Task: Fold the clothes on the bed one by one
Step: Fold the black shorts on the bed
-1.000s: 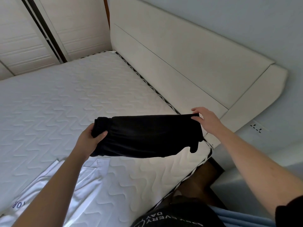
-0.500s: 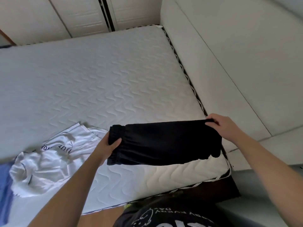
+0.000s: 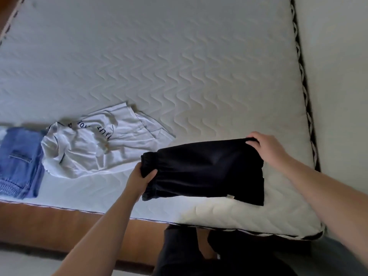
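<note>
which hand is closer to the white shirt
Left. The left hand grips the black shorts just beside the white shirt; the right hand holds the shorts' far end, well away from it.

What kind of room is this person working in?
Most likely a bedroom: a bare quilted mattress fills the view, against a padded headboard, with a white T-shirt and folded jeans on it.

Two hands hold folded black shorts (image 3: 205, 170) over the white mattress (image 3: 179, 66). The left hand (image 3: 139, 177) grips the stretchy waistband. The right hand (image 3: 266, 149) pinches the other end. A crumpled white T-shirt (image 3: 89, 148) lies beside folded blue jeans (image 3: 19, 156).
</note>
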The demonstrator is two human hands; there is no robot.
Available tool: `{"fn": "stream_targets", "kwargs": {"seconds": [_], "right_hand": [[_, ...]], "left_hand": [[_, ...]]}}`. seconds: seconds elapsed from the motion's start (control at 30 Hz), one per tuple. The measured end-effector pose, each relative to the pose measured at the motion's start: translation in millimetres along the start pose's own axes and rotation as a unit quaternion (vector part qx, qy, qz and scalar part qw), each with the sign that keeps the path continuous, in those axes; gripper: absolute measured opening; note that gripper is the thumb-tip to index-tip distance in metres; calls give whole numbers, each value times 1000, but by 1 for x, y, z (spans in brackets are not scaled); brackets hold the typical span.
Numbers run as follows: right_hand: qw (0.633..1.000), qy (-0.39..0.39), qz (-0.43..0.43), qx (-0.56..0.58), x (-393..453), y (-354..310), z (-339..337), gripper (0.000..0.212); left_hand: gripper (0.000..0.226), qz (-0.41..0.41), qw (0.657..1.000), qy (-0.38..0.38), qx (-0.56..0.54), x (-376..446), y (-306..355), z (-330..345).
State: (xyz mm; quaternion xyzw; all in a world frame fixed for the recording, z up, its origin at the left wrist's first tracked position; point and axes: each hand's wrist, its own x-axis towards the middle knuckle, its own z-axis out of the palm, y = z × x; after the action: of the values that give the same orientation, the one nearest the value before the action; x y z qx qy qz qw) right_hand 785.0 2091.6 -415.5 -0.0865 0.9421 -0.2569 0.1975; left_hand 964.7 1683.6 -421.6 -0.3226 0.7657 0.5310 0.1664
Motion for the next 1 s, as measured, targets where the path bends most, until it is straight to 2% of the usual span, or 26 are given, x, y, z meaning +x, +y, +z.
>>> {"fn": "stream_targets", "kwargs": {"seconds": [0.17,0.53,0.77,0.83,0.93,1.0], "right_hand": [[1000,17,-3,2,81,-16,55,22],[999,36,-34,-12,234,-27,149,22],[999,27,-10,-44,279,-43,186,32],[999,23,-9,-45,284,-49,192,33],[1000,4,-12,-15,283,-52,192,32],[1000,-2,-17,15,275,-48,185,34]], "left_hand": [[31,-32,999,30,9,56,-42,-8],[45,-75,991,91,57,162,-102,-32],[25,-73,990,113,45,188,-127,-49],[30,-81,987,128,54,190,-131,-49],[53,-95,980,152,86,190,-129,-41],[63,-66,970,201,119,186,-121,-34]]}}
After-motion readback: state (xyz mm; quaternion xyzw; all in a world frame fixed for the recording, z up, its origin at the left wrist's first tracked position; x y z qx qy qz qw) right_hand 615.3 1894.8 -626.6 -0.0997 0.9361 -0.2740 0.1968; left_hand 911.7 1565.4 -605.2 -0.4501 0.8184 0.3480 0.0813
